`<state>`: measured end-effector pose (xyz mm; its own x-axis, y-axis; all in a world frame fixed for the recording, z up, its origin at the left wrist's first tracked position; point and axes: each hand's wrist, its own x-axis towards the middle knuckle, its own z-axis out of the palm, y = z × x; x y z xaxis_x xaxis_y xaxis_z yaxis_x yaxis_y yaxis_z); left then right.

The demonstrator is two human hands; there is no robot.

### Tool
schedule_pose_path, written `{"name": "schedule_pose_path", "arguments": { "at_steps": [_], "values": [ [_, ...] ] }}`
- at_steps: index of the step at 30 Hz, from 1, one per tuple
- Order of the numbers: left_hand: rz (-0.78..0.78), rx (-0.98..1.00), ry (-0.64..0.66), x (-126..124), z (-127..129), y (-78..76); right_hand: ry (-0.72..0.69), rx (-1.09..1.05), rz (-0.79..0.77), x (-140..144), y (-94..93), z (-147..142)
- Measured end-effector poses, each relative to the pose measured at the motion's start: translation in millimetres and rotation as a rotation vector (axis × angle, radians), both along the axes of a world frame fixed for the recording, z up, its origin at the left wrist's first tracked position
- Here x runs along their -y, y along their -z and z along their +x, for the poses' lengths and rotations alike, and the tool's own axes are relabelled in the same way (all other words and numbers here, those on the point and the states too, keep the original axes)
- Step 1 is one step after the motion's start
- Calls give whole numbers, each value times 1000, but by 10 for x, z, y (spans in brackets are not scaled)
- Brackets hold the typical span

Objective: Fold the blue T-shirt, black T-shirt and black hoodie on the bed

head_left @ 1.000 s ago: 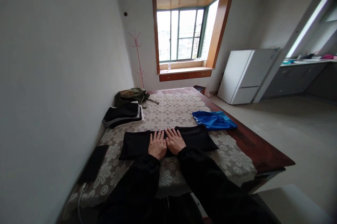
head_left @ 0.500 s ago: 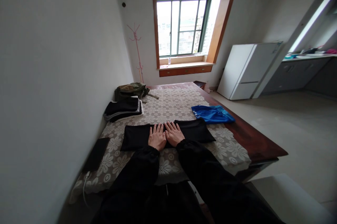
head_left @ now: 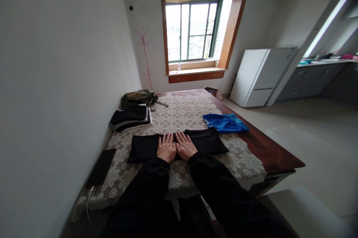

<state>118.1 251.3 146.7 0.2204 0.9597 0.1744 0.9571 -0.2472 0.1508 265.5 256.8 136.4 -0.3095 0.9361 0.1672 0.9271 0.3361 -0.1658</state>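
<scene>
While the left hand [head_left: 166, 149] and right hand [head_left: 185, 147] rest flat and unclenched, side by side at the middle of the black garment [head_left: 145, 146] lying across the floral tablecloth [head_left: 181, 113], smoothing is judged in hand; the next fold calls for gripping an end

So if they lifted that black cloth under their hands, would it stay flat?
Probably not. The black cloth lies thin and limp on the tablecloth, so it would likely droop and unfold. It looks light. Both hands, left hand and right hand, press it flat, which suggests it shifts easily.
</scene>
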Motion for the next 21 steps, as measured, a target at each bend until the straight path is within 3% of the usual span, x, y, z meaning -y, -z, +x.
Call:
{"name": "schedule_pose_path", "arguments": {
  "at_steps": [21],
  "values": [
    [46,-18,34,1,-21,32,8,-26,7,-13,16,4]
  ]
}}
